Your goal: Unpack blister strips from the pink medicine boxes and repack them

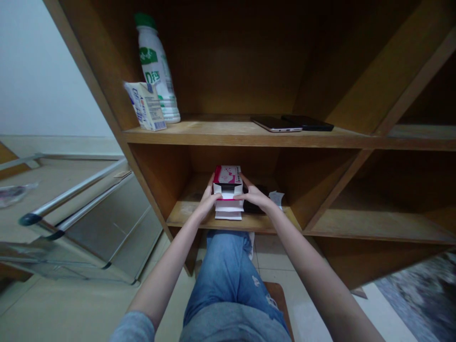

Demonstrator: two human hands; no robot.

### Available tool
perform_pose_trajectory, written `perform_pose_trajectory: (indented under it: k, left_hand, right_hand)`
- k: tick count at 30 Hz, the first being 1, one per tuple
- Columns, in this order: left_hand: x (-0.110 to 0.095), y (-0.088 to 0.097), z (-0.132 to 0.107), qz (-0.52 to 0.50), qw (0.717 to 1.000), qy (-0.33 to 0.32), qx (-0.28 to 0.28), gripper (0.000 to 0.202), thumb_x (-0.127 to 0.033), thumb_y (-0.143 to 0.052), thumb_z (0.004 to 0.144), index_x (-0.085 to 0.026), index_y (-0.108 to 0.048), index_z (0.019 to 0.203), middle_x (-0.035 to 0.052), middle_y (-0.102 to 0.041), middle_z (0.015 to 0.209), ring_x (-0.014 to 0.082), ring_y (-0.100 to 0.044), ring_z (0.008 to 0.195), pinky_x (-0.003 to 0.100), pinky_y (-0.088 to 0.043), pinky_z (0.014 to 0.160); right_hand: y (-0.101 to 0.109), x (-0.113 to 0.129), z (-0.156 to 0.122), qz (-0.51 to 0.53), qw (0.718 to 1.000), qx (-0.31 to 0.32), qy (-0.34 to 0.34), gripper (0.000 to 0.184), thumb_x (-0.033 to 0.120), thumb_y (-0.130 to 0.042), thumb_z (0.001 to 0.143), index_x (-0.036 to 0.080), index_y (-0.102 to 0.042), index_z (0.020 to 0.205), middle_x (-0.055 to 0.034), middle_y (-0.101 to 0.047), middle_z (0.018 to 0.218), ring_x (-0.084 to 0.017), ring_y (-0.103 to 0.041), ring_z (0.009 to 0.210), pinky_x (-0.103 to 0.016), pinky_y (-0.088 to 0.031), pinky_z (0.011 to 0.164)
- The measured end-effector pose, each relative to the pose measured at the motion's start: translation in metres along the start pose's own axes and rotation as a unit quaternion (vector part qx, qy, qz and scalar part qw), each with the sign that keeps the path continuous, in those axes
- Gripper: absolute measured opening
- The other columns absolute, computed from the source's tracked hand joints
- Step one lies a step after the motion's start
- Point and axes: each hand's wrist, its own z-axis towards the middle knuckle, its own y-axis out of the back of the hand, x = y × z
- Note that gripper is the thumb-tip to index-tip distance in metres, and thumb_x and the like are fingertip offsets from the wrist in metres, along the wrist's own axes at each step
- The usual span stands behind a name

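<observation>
A small pink and white cardboard box (pixel 228 175) is at the front of the lower shelf compartment, its near end open and white flaps hanging toward me. Something dark shows inside the opening. My left hand (pixel 209 195) grips the box's left side, thumb at the open end. On the opposite side my right hand (pixel 253 194) holds it, its thumb also at the opening. Behind my right hand lies a dark flat object (pixel 254 205), mostly covered, with a crumpled whitish piece (pixel 277 197) beside it.
On the upper shelf (pixel 213 137) stand a white bottle with a green cap (pixel 156 71) and a small drink carton (pixel 145 107). Two phones (pixel 276 124) lie flat to the right. A metal-framed rack (pixel 85 190) stands left of the shelving.
</observation>
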Motion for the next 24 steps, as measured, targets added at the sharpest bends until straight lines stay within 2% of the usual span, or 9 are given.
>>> perform_pose_trajectory:
  k: [4, 7, 10, 12, 14, 16, 18, 21, 24]
  left_hand:
    - [0.010, 0.004, -0.011, 0.032, 0.999, -0.015, 0.008, 0.081, -0.014, -0.055, 0.065, -0.024, -0.028, 0.141, 0.0057, -0.035, 0.146, 0.0219, -0.033, 0.135, 0.038, -0.026, 0.112]
    - [0.018, 0.007, -0.019, 0.064, 0.997, -0.029, 0.019, 0.086, -0.017, -0.058, 0.065, -0.022, -0.022, 0.142, 0.0094, -0.031, 0.148, 0.0243, -0.033, 0.134, 0.041, -0.027, 0.111]
    - [0.015, 0.007, -0.025, 0.081, 0.996, -0.042, 0.015, 0.087, -0.020, -0.059, 0.066, -0.021, -0.019, 0.143, 0.0126, -0.029, 0.148, 0.0252, -0.036, 0.131, 0.042, -0.030, 0.108]
    - [0.008, 0.005, -0.025, 0.112, 0.992, -0.062, -0.006, 0.082, -0.021, -0.060, 0.068, -0.023, -0.024, 0.141, 0.0120, -0.030, 0.147, 0.0257, -0.036, 0.131, 0.043, -0.031, 0.106]
    - [-0.002, 0.002, -0.023, 0.168, 0.982, -0.086, -0.026, 0.065, -0.023, -0.059, 0.072, -0.025, -0.040, 0.133, 0.0092, -0.038, 0.141, 0.0255, -0.036, 0.130, 0.042, -0.032, 0.105]
    - [-0.012, -0.002, -0.020, 0.237, 0.964, -0.106, -0.047, 0.040, -0.027, -0.056, 0.077, -0.026, -0.057, 0.117, 0.0074, -0.046, 0.132, 0.0250, -0.039, 0.126, 0.041, -0.031, 0.105]
    - [-0.017, -0.006, -0.019, 0.304, 0.944, -0.115, -0.064, 0.026, -0.031, -0.054, 0.080, -0.025, -0.065, 0.103, 0.0076, -0.049, 0.125, 0.0255, -0.043, 0.121, 0.042, -0.032, 0.104]
    - [-0.019, -0.010, -0.021, 0.379, 0.916, -0.114, -0.073, 0.025, -0.031, -0.054, 0.080, -0.024, -0.067, 0.100, 0.0098, -0.050, 0.122, 0.0278, -0.045, 0.116, 0.044, -0.035, 0.100]
    - [-0.016, -0.009, -0.026, 0.418, 0.898, -0.119, -0.072, 0.027, -0.029, -0.055, 0.079, -0.023, -0.066, 0.103, 0.0108, -0.047, 0.126, 0.0303, -0.040, 0.119, 0.046, -0.035, 0.100]
  right_hand:
    - [0.001, -0.007, -0.010, -0.127, 0.990, -0.025, 0.055, 0.098, 0.033, -0.075, 0.060, 0.021, -0.025, 0.143, -0.0106, -0.031, 0.148, -0.025, -0.030, 0.135, -0.043, -0.023, 0.111]
    - [-0.003, -0.009, -0.023, -0.248, 0.966, -0.059, 0.043, 0.097, 0.034, -0.074, 0.061, 0.024, -0.024, 0.143, -0.0132, -0.032, 0.147, -0.031, -0.030, 0.135, -0.053, -0.023, 0.107]
    - [-0.006, -0.009, -0.030, -0.276, 0.958, -0.072, 0.033, 0.093, 0.038, -0.070, 0.066, 0.023, -0.022, 0.144, -0.0148, -0.036, 0.144, -0.034, -0.033, 0.132, -0.055, -0.026, 0.104]
    - [-0.006, -0.008, -0.029, -0.253, 0.962, -0.093, 0.038, 0.086, 0.041, -0.066, 0.070, 0.023, -0.024, 0.143, -0.0140, -0.039, 0.143, -0.032, -0.039, 0.129, -0.052, -0.030, 0.102]
    - [-0.008, -0.005, -0.023, -0.231, 0.963, -0.134, 0.048, 0.075, 0.042, -0.063, 0.074, 0.024, -0.031, 0.139, -0.0127, -0.045, 0.138, -0.029, -0.048, 0.121, -0.047, -0.036, 0.099]
    - [-0.010, -0.001, -0.017, -0.241, 0.953, -0.177, 0.053, 0.065, 0.043, -0.061, 0.076, 0.023, -0.039, 0.133, -0.0117, -0.053, 0.128, -0.028, -0.054, 0.111, -0.044, -0.040, 0.094]
    - [-0.014, 0.005, -0.012, -0.290, 0.935, -0.201, 0.047, 0.059, 0.045, -0.060, 0.076, 0.022, -0.045, 0.127, -0.0116, -0.058, 0.118, -0.029, -0.056, 0.105, -0.043, -0.041, 0.089]
    - [-0.019, 0.012, -0.008, -0.385, 0.900, -0.203, 0.038, 0.056, 0.046, -0.062, 0.074, 0.020, -0.050, 0.122, -0.0135, -0.060, 0.110, -0.031, -0.055, 0.103, -0.041, -0.040, 0.087]
    - [-0.020, 0.015, -0.010, -0.435, 0.876, -0.207, 0.041, 0.050, 0.042, -0.062, 0.074, 0.019, -0.052, 0.118, -0.0138, -0.060, 0.108, -0.031, -0.055, 0.101, -0.041, -0.038, 0.086]
